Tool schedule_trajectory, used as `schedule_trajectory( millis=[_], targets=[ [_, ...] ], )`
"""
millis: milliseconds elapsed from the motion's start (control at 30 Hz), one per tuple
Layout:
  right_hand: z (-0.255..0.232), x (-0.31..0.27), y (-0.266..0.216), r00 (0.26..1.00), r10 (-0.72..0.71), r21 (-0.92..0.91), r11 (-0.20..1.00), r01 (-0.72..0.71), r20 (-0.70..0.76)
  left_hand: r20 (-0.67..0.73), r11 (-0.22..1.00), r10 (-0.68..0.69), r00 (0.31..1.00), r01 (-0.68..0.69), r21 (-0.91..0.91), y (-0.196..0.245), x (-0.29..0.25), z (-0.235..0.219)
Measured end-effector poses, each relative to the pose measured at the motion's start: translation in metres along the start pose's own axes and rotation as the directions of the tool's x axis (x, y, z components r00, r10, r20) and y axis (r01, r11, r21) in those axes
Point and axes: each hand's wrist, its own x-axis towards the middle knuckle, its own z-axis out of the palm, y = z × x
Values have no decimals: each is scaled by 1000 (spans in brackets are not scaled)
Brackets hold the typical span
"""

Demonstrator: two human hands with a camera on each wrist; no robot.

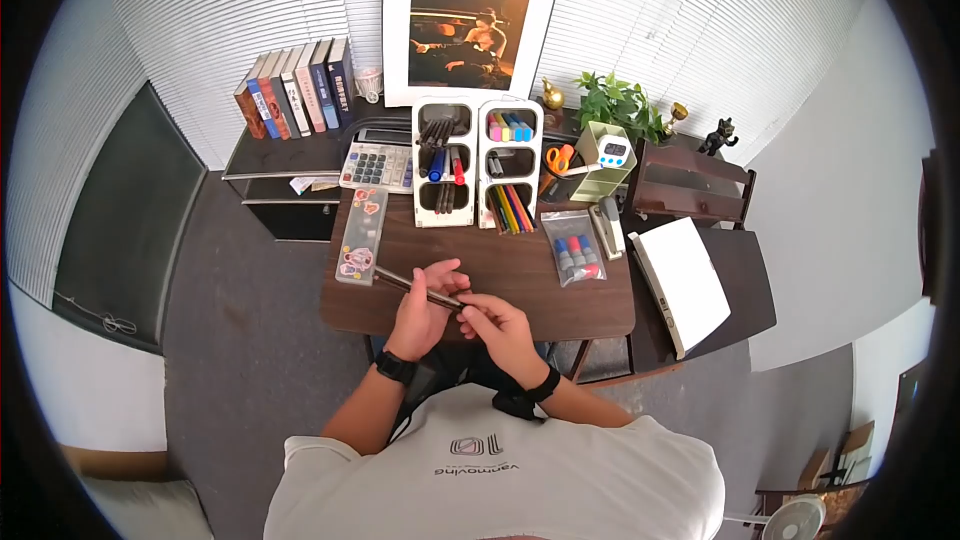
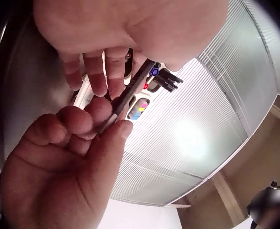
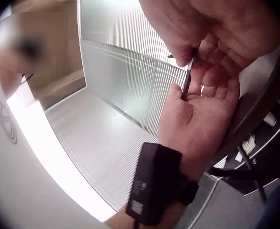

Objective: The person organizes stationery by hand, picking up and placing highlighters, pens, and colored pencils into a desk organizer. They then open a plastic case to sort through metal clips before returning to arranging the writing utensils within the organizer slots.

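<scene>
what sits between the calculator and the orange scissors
In the head view, two white organizers stand between them, side by side, holding dark pens and colored pencils, among other things.

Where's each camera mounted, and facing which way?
Head: head-worn, facing forward and down at the desk; left hand, right hand, forearms, shirt show.
Left wrist: on that wrist, facing both hands, blinds beyond; blurred head shows.
Right wrist: on that wrist, facing both hands, blinds beyond; shirt, blurred head show.
Shared by both wrist views: the dark stick.
</scene>
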Motion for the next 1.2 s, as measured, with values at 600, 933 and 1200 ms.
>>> schedule_trajectory(
  millis=[600, 933, 1200],
  targets=[
    [-16, 152, -168, 402, -826, -750, -39, 660, 396, -14, 993, -93, 996, 92, -69, 8, 2, 2],
    [-10, 168, -134, 817, -554, -757, 464, 461, 158, -40, 987, -101, 994, 95, -128, 10, -1, 3],
    [-6, 155, -109, 636, -574, -783, -14, 622, 516, -22, 971, -183, 983, 177, -163, 11, 6, 1]
  ],
)
